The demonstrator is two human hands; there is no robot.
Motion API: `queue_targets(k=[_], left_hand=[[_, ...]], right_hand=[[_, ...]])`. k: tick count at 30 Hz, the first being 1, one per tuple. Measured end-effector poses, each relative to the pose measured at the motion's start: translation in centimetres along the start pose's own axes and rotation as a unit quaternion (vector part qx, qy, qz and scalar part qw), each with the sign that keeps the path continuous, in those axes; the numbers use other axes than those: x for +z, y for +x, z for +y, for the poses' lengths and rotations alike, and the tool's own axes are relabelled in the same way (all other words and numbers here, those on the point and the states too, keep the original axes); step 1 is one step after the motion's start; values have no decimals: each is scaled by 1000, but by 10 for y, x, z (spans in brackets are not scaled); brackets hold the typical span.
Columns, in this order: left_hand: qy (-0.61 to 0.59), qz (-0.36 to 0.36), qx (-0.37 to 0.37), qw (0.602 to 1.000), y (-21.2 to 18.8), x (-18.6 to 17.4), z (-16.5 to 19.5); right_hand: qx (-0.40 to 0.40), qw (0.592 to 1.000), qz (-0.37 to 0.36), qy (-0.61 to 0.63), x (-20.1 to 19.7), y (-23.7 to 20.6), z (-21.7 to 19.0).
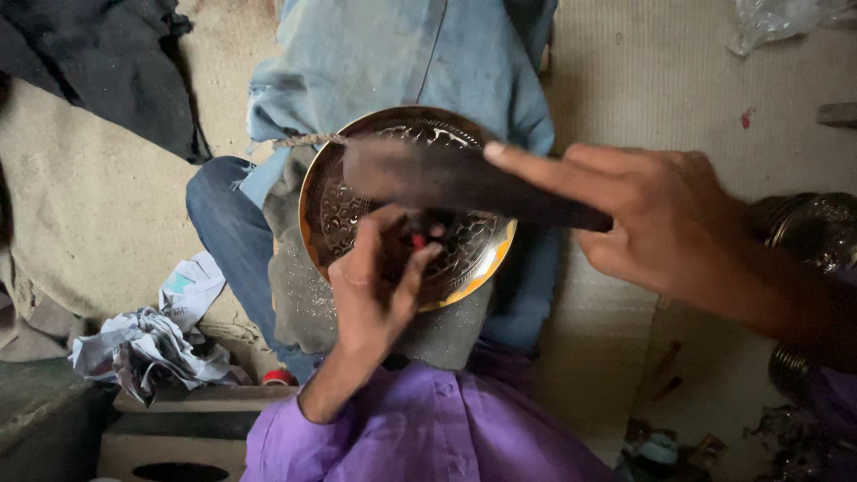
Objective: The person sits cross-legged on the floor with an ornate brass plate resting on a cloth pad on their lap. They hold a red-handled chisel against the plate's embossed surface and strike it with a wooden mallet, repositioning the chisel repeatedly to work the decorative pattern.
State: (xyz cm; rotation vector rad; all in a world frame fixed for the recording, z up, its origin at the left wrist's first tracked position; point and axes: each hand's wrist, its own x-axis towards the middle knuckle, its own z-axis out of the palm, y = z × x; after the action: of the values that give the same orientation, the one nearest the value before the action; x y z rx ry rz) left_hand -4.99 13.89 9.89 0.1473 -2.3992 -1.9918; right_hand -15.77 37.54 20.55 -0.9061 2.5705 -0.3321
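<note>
A round brass plate [482,259] with an engraved pattern rests on a grey cloth pad over my lap. My left hand [375,286] pinches a small dark punch with a red mark [418,239] upright on the plate's middle. My right hand [661,223] grips a dark wooden mallet [446,178], blurred by motion, its head hovering above the plate's upper left. The index finger lies stretched along the handle.
Crumpled paper [147,344] lies on the floor at left beside a wooden box [170,428]. Dark cloth [98,62] sits top left. More engraved metal ware [808,232] stands at right. Small tools and scraps [669,446] lie bottom right.
</note>
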Motion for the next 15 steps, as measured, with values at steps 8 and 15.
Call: queue_targets(k=[8,15], left_hand=[[-14,-49,0,999,5,-4,0],[-25,-37,2,999,5,-1,-1]], right_hand=[[-4,995,94,-20,4,-11,5],[-19,949,221,226,12,-23,5]])
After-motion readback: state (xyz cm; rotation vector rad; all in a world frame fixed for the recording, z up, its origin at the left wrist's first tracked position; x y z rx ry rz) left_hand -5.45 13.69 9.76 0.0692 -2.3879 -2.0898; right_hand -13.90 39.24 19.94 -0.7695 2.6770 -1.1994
